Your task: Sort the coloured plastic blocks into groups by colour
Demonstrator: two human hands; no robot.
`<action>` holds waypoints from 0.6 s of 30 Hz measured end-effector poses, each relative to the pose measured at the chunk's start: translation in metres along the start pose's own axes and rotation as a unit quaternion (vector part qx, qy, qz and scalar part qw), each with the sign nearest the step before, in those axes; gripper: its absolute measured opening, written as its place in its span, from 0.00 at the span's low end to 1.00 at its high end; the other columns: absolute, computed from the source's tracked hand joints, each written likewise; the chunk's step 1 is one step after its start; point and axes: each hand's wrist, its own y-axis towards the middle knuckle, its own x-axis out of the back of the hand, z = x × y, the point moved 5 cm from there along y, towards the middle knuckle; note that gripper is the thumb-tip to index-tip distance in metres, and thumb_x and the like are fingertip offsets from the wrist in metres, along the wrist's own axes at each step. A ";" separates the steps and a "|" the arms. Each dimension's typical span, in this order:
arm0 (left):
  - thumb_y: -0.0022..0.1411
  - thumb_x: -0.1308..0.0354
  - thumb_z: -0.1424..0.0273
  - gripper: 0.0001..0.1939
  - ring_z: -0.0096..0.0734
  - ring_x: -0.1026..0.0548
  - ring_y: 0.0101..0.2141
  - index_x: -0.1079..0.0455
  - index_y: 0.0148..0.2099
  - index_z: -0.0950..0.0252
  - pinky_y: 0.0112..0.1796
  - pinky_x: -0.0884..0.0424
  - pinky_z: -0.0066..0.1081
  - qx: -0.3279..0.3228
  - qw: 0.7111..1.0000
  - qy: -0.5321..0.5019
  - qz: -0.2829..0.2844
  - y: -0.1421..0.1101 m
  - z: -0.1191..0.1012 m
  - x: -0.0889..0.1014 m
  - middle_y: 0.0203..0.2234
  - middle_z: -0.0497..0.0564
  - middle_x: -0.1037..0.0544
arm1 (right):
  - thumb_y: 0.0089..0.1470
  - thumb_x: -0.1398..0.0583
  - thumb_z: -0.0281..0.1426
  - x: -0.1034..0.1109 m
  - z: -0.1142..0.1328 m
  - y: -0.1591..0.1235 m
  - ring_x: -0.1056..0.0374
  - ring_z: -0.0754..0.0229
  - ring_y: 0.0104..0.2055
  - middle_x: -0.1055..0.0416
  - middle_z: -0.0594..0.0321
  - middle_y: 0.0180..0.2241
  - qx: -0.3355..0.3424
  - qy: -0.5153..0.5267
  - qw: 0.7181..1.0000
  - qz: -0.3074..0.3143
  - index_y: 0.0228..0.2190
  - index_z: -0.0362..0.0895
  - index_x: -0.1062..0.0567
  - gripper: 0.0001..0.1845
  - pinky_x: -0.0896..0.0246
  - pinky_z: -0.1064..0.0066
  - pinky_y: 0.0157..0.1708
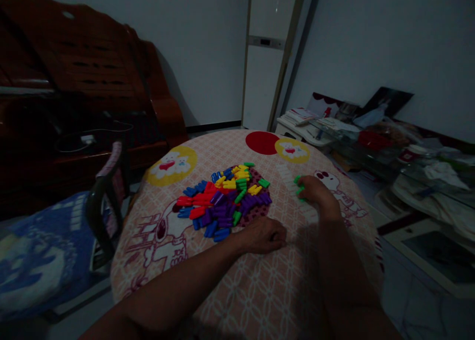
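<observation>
My left hand [262,235] rests on the tablecloth with its fingers curled into a loose fist; I see nothing in it. Just beyond it lies a pile of small plastic pieces in blue, red, yellow, green and purple, with purple pieces [222,215] nearest the middle. My right hand [315,191] is to the right of the pile, its fingertips closed around green plastic pieces [300,187]. These green pieces are over a row of whitish pieces [287,176] that runs toward me, partly hidden by the hand.
The round table wears a patterned tablecloth [260,290]. To the left stand a chair [107,196] with a blue cover and a carved wooden bench [92,72]. A cluttered glass-topped table [374,152] is at the right. Behind is a tall white cabinet-like unit [263,82].
</observation>
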 end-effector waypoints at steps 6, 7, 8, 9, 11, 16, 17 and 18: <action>0.63 0.43 0.69 0.07 0.23 0.32 0.28 0.32 0.32 0.66 0.30 0.43 0.24 0.004 1.000 0.004 0.003 -0.001 0.000 0.000 0.28 0.46 0.27 | 0.42 0.39 0.21 0.004 0.001 -0.003 0.27 0.52 0.47 0.23 0.52 0.46 0.018 -0.006 1.000 -0.014 0.45 0.43 0.21 0.25 0.36 0.69 0.44; 0.63 0.43 0.69 0.07 0.23 0.32 0.28 0.32 0.32 0.66 0.29 0.43 0.24 0.003 1.000 0.003 0.002 -0.001 0.000 0.001 0.28 0.46 0.27 | 0.43 0.39 0.21 0.007 0.000 -0.003 0.27 0.52 0.47 0.23 0.52 0.46 0.012 -0.005 1.000 -0.023 0.45 0.43 0.21 0.24 0.36 0.68 0.44; 0.63 0.43 0.69 0.07 0.23 0.32 0.28 0.32 0.32 0.66 0.30 0.43 0.24 0.001 1.000 0.002 0.001 -0.001 0.000 0.001 0.28 0.46 0.27 | 0.45 0.40 0.22 0.009 0.000 -0.003 0.27 0.51 0.46 0.22 0.52 0.46 0.005 -0.004 0.999 -0.033 0.45 0.43 0.22 0.23 0.36 0.67 0.44; 0.63 0.43 0.69 0.07 0.23 0.32 0.28 0.33 0.32 0.66 0.30 0.43 0.24 -0.001 1.000 0.001 0.000 -0.001 0.000 0.001 0.28 0.46 0.27 | 0.46 0.40 0.22 0.011 -0.001 -0.003 0.27 0.50 0.46 0.22 0.51 0.46 0.000 -0.004 0.999 -0.041 0.45 0.43 0.21 0.22 0.36 0.66 0.43; 0.63 0.43 0.69 0.08 0.24 0.32 0.28 0.34 0.31 0.66 0.30 0.42 0.24 -0.002 1.000 0.002 -0.001 -0.001 -0.001 0.001 0.27 0.46 0.27 | 0.47 0.42 0.21 0.013 -0.002 -0.002 0.26 0.49 0.46 0.22 0.50 0.44 -0.001 -0.003 0.998 -0.055 0.44 0.43 0.21 0.22 0.36 0.64 0.43; 0.62 0.42 0.70 0.08 0.23 0.33 0.27 0.34 0.30 0.66 0.30 0.42 0.24 0.007 1.000 0.002 -0.001 -0.001 -0.002 0.003 0.26 0.45 0.28 | 0.43 0.40 0.19 0.012 -0.005 0.003 0.26 0.49 0.44 0.21 0.50 0.40 0.006 0.026 0.994 -0.109 0.37 0.41 0.19 0.17 0.36 0.64 0.42; 0.62 0.42 0.70 0.08 0.23 0.32 0.27 0.34 0.31 0.66 0.30 0.42 0.24 0.008 1.000 0.001 -0.001 -0.001 -0.002 0.003 0.27 0.46 0.28 | 0.43 0.40 0.19 0.014 -0.006 0.004 0.26 0.49 0.43 0.21 0.51 0.39 -0.003 0.035 0.992 -0.121 0.35 0.42 0.19 0.16 0.36 0.65 0.42; 0.62 0.42 0.70 0.07 0.23 0.32 0.28 0.34 0.31 0.66 0.30 0.42 0.24 0.007 1.000 0.001 0.000 -0.001 -0.002 0.003 0.27 0.46 0.28 | 0.44 0.40 0.20 0.015 -0.008 0.005 0.26 0.50 0.42 0.21 0.52 0.38 -0.011 0.042 0.990 -0.134 0.34 0.42 0.19 0.15 0.36 0.66 0.41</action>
